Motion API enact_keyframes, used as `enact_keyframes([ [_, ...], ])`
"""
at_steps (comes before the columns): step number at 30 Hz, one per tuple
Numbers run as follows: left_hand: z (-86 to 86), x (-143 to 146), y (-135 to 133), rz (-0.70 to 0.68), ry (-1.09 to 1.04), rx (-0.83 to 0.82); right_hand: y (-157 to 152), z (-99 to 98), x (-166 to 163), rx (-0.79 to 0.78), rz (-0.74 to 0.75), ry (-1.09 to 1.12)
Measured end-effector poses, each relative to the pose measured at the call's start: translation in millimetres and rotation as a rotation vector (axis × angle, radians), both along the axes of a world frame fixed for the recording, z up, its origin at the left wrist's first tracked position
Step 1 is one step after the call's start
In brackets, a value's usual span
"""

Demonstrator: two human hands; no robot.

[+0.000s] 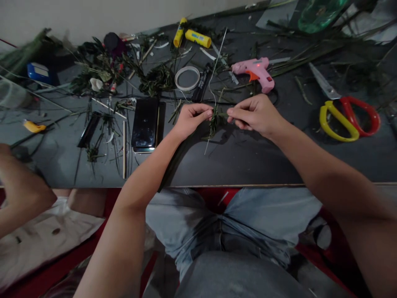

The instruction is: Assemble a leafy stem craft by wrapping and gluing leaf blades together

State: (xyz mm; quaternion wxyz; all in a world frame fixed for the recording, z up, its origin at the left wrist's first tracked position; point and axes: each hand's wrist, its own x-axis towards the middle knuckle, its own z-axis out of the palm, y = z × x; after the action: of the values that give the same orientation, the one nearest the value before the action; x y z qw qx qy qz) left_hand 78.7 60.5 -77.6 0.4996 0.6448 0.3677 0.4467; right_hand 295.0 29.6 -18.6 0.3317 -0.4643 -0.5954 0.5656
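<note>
Left hand [192,119] and right hand [252,116] are each pinched shut on an end of a small green leaf sprig [214,121], held just above the bench [248,161] near its middle. The sprig looks light, limp and easily torn, so it is best gripped at the stem beside the thin wire [221,47]. A pink glue gun [257,72] lies behind.

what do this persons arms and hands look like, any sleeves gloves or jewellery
The left hand and right hand are bare: no gloves, and no rings or watch that I can see. The left arm and right arm are bare as far up as the view shows, with no sleeve in sight. The person wears light blue jeans.
</note>
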Motion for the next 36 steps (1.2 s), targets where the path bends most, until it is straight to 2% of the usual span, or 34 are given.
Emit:
enact_keyframes([
  [8,2.8,2.3,0.2,0.003,-0.035,0.006,-2.8,0.0,0.8,0.066,-0.021,-0.014],
  [19,0.9,1.5,1.6,0.011,-0.069,-0.083,-5.5,0.9,2.7,0.217,-0.088,-0.047],
  [22,1.9,1.6,1.2,-0.001,-0.069,-0.083,-6.0,-2.0,1.1,0.253,-0.067,-0.063],
  [36,5.1,2.2,-0.2,0.008,-0.053,-0.118,-4.6,-6.8,2.4,0.27,-0.047,-0.12],
])
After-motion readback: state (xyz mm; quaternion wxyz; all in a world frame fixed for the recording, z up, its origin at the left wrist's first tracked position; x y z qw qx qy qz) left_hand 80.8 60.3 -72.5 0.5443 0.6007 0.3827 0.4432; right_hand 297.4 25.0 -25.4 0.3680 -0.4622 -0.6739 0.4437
